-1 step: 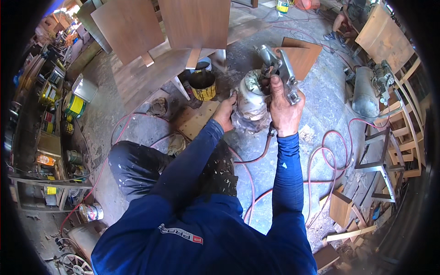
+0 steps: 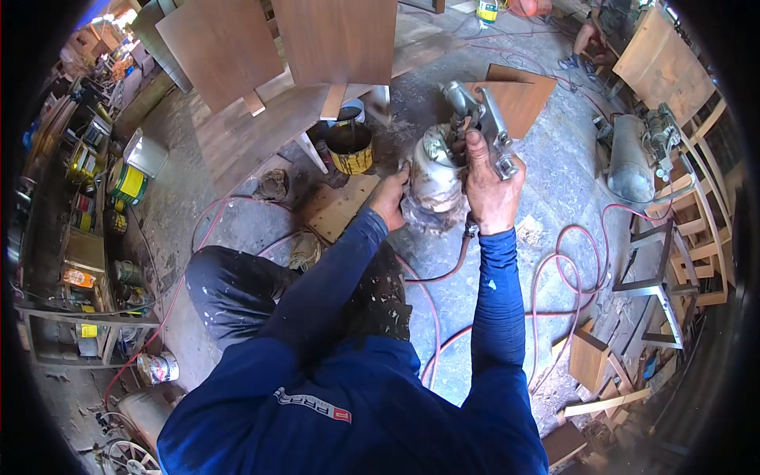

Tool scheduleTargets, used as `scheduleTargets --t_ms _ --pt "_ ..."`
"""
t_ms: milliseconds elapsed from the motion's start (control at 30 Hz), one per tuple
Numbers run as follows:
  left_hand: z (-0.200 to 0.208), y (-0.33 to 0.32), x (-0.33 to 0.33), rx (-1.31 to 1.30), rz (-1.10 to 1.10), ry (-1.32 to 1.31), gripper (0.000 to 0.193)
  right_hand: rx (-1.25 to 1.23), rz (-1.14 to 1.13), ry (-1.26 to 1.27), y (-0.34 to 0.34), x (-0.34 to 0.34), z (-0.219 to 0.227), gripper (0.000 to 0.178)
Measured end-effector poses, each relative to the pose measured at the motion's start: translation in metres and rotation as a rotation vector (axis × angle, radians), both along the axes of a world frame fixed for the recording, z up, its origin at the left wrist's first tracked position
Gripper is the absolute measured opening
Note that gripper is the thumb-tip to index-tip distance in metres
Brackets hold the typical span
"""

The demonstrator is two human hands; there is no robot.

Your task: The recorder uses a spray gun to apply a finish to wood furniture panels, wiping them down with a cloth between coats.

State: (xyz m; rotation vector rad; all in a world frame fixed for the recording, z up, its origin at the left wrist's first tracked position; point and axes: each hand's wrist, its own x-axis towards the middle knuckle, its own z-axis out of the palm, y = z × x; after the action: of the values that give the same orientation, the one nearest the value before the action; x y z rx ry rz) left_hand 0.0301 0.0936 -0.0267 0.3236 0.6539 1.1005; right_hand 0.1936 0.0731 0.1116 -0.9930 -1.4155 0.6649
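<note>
My right hand is closed around the handle of a metal spray gun, thumb up along its back. A hose runs down from under that hand. Beside the gun is a whitish, paint-smeared cup, its lower part brown and crusted. My left hand grips this cup from the left side, fingers mostly hidden behind it. The gun's body overlaps the cup's top, and I cannot tell whether the two are joined.
A yellow-rimmed dark paint bucket stands beyond my left hand. Brown wooden panels lean at the back. Red hose loops lie on the floor at right, near an air compressor. Paint cans line the left. Another person sits far right.
The cup and spray gun have tilted very slightly in my hands, and the gun's front end sits a little lower. Both hands keep their grip.
</note>
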Motion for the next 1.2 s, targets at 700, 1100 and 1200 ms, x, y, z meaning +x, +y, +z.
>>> scheduleTargets --t_ms 700,1100,1200 --pt "0.096 0.034 0.007 0.191 0.103 0.147 0.04 0.012 0.004 0.314 0.008 0.015 0.083 0.039" --pt "-0.053 -0.061 0.05 -0.305 -0.066 -0.071 0.047 -0.419 -0.021 -0.062 -0.014 0.027 -0.025 0.037" --pt "-0.047 -0.07 0.053 -0.391 -0.058 -0.005 0.047 -0.299 -0.032 -0.155 -0.013 0.025 -0.026 0.036"
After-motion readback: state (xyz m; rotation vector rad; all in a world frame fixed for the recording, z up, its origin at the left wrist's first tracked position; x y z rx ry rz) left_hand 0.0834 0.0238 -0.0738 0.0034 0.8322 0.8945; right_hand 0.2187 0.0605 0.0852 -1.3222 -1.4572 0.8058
